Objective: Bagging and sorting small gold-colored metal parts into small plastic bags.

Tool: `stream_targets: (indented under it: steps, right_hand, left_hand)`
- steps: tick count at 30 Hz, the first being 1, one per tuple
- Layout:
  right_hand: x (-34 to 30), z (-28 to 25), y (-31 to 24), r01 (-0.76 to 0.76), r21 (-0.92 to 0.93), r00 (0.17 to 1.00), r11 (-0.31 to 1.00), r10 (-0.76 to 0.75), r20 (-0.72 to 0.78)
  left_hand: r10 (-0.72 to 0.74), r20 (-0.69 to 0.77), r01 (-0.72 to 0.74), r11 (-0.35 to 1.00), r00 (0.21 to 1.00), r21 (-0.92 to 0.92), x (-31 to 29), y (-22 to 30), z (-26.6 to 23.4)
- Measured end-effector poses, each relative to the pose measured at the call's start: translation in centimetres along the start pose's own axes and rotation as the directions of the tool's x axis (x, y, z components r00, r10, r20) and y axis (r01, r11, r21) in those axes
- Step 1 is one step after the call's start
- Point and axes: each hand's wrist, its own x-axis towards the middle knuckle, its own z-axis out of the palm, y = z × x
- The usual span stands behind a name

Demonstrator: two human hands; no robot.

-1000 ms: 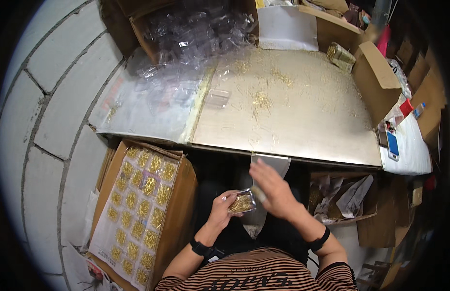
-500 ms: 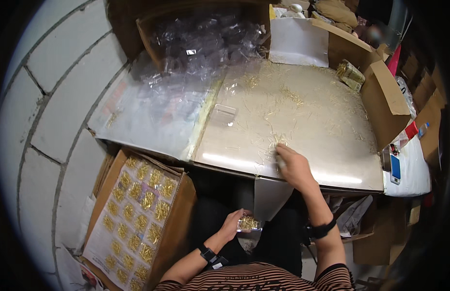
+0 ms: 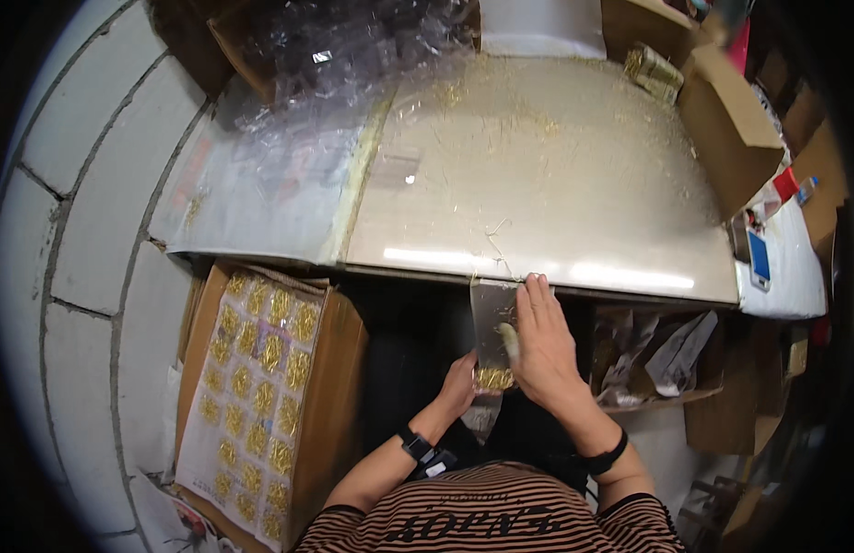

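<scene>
My left hand (image 3: 459,385) is closed round the side of a small clear plastic box (image 3: 494,380) filled with thin gold-coloured metal pieces, pins or small hooks by their look. It is held low, in front of my lap. Just above the box, a grey sloping flap (image 3: 490,311) hangs from the table's front edge, its lower end at the box. My right hand (image 3: 549,346) lies along the flap's right side with fingers stretched out, its thumb over the flap. A few gold pieces (image 3: 497,241) lie on the table just above the flap.
The metal-topped table (image 3: 574,212) carries scattered gold pieces. Empty clear plastic boxes (image 3: 353,55) are heaped at the far left. A carton (image 3: 339,369) at lower left bears rows of filled boxes. Cardboard walls (image 3: 736,129) stand at right, beside a blue-screened device (image 3: 759,258).
My right hand has moved from the tabletop down to the flap, and gold pieces near the edge have gone from there. The view has tilted lower. My left hand still holds the box.
</scene>
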Motion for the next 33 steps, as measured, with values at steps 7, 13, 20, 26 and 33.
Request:
stream_targets:
  steps: [7,13,20,26,33]
  right_hand:
    - [-6.9,-2.6,3.0,-0.003,0.275,1.000,0.961,0.009,-0.021]
    - [-10.5,-1.3,4.1,-0.105,0.394,0.987,0.913,0.048,0.153]
    - [-9.8,1.8,2.5,-0.250,0.602,0.961,0.758,0.116,0.253]
    - [-7.4,1.0,0.3,-0.227,0.625,0.938,0.747,-0.005,0.346]
    - [-7.9,-0.7,-0.7,0.277,0.103,0.934,0.955,-0.293,0.205]
  left_hand:
    - [0.001,-0.013,-0.001,0.999,1.000,-0.047,-1.4,0.6,0.9]
    - [-0.078,0.026,0.080,0.991,0.997,-0.104,-2.1,-1.6,-3.2]
    - [0.027,0.057,-0.035,0.989,0.998,0.142,-6.3,0.9,0.4]
    - [0.050,0.151,-0.078,0.980,0.987,0.181,-7.4,3.4,3.6]
    - [0.165,0.024,-0.166,0.985,0.986,0.048,-7.0,3.4,5.2]
